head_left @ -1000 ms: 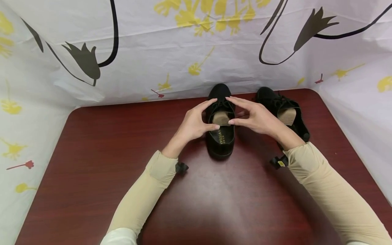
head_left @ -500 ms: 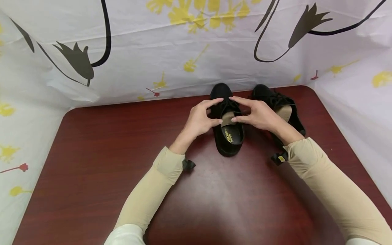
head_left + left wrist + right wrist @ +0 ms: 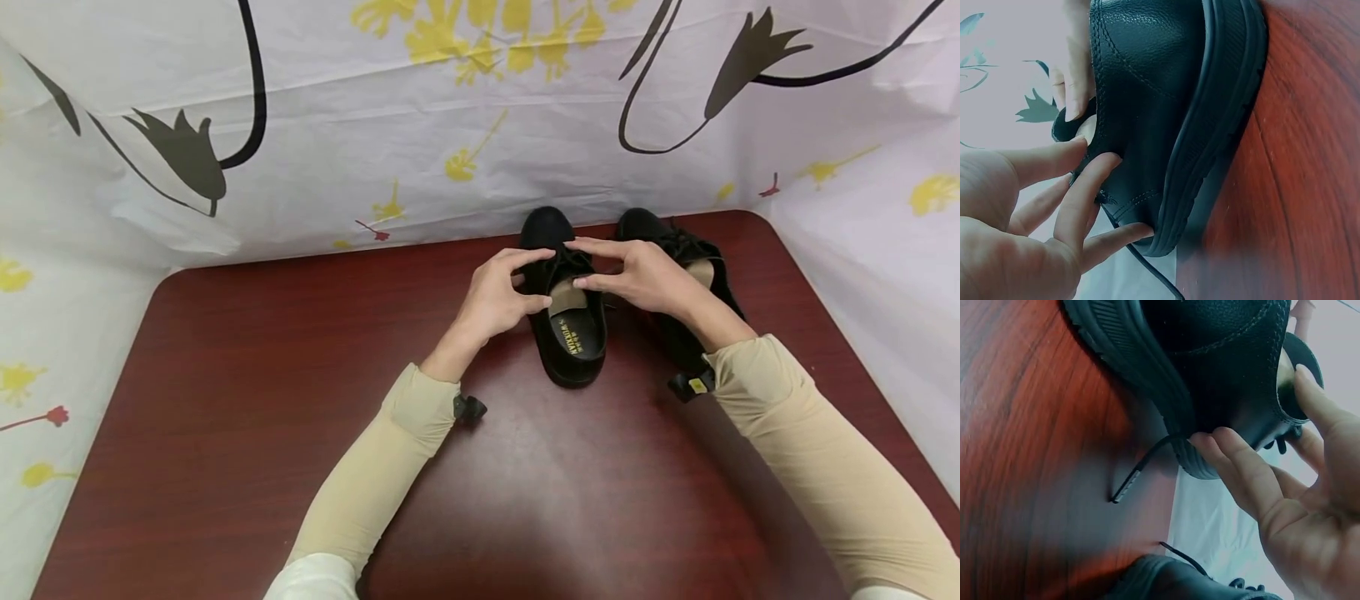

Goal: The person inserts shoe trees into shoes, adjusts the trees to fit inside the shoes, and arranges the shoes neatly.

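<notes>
A black lace-up shoe (image 3: 572,321) rests on the table near the back, toe toward the curtain, with a beige tongue lining and gold print on the insole. On its left side my left hand (image 3: 497,292) grips the upper around the laces, thumb at the opening. In the left wrist view, its fingers (image 3: 1094,178) press along the shoe's side. From the right, my right hand (image 3: 648,275) holds the opposite side, thumb at the opening edge. The right wrist view shows two fingertips low on the upper, beside a hanging lace (image 3: 1141,465).
A second black lace-up shoe (image 3: 675,242) stands to the right, partly hidden behind my right hand and forearm. The dark red wooden table (image 3: 262,375) meets a white patterned curtain (image 3: 315,167) at the back. Small black devices (image 3: 690,385) sit at both wrists.
The held shoe has turned slightly, its heel swinging to the right, and both hands have shifted with it. The camera view has also moved a little.
</notes>
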Demonstrator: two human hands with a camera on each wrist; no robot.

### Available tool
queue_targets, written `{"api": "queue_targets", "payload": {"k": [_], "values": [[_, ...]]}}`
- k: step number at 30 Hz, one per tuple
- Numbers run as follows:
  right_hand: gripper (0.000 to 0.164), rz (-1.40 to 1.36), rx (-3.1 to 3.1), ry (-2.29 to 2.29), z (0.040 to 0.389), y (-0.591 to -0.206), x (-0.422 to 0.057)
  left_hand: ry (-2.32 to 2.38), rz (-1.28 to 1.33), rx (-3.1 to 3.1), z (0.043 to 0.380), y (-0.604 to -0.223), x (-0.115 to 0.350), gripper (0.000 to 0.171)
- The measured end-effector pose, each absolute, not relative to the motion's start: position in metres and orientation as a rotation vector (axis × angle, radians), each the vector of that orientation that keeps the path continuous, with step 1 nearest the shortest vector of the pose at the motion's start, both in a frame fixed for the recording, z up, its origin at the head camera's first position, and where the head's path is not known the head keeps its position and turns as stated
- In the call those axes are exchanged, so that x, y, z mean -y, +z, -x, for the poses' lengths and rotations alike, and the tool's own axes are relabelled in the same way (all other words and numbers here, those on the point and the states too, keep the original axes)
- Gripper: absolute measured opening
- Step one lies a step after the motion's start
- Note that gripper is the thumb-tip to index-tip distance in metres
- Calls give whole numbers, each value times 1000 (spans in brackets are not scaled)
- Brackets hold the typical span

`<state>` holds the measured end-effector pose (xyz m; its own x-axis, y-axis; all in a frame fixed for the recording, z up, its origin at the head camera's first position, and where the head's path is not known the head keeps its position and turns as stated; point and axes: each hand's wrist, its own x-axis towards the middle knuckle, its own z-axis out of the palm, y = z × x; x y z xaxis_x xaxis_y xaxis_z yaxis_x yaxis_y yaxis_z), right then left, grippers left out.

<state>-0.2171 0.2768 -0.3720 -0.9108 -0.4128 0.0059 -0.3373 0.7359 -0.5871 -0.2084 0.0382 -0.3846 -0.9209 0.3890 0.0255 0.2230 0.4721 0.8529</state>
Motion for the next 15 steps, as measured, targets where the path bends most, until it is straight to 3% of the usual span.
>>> {"api": "queue_targets", "payload": {"k": [15], "values": [[61, 523, -2767, -853, 218, -360, -298, 1402, -494, -2571, 209, -383, -63, 57]]}}
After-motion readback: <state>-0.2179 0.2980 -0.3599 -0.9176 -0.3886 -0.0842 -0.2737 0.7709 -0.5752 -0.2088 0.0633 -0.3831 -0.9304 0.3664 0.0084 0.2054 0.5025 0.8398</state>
